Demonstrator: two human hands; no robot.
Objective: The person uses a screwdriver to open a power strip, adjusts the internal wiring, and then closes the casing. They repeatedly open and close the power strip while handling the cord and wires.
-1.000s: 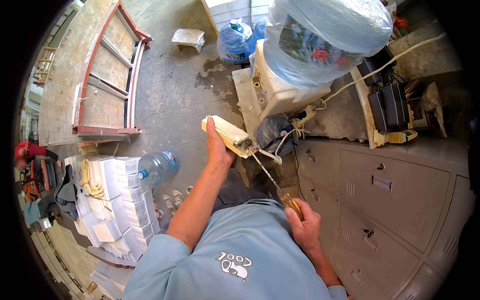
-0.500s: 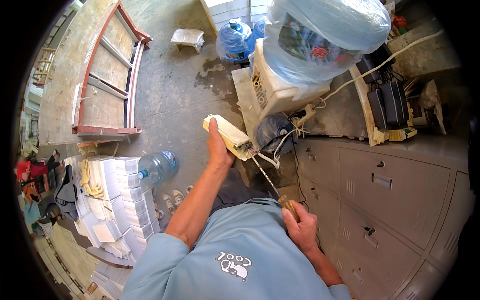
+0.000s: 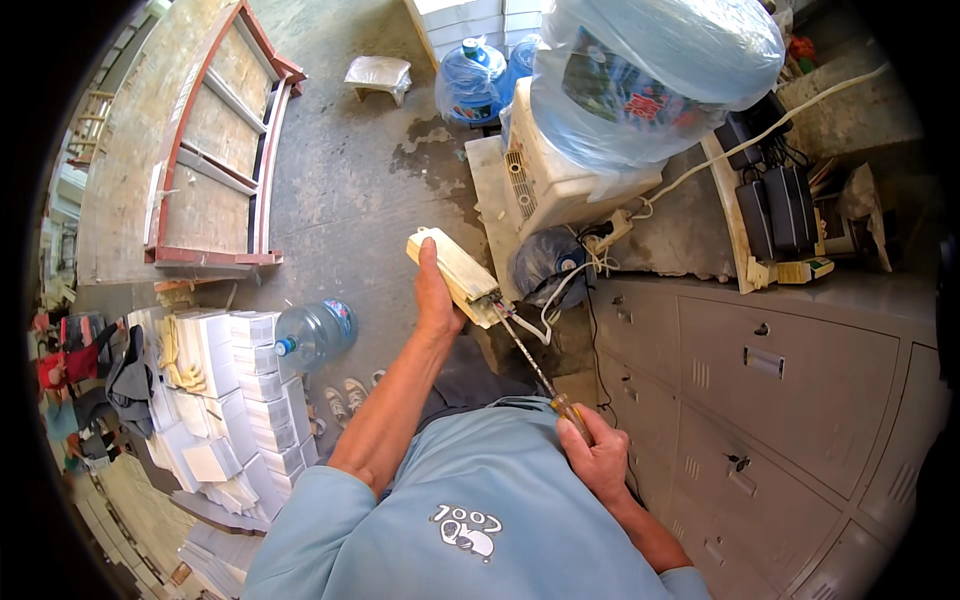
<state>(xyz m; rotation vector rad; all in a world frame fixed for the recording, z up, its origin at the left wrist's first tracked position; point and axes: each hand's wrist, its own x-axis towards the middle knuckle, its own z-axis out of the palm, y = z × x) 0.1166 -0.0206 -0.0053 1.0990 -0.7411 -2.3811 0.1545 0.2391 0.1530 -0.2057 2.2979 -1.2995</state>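
Note:
My left hand (image 3: 438,305) is closed around a long cream power strip (image 3: 455,270), thumb laid along its upper face. The strip's near end is open, with small wires (image 3: 497,308) showing. A white cable (image 3: 538,334) loops away from that end. In my right hand (image 3: 597,450) is a screwdriver (image 3: 535,362) with an amber handle and a long, speckled shaft. Its tip meets the wired end of the strip, though the exact contact point is too small to make out.
Grey metal lockers (image 3: 765,400) stand close on my right. Ahead is a cream water dispenser (image 3: 560,180) under a plastic-wrapped bottle (image 3: 650,80). A clear water bottle (image 3: 318,335) lies left, beside stacked white boxes (image 3: 265,390). A red-framed panel (image 3: 215,150) stands beyond them.
My right hand has shifted slightly left with the screwdriver, whose shaft now lies at a slightly different angle. The left hand keeps its hold on the power strip, almost unmoved.

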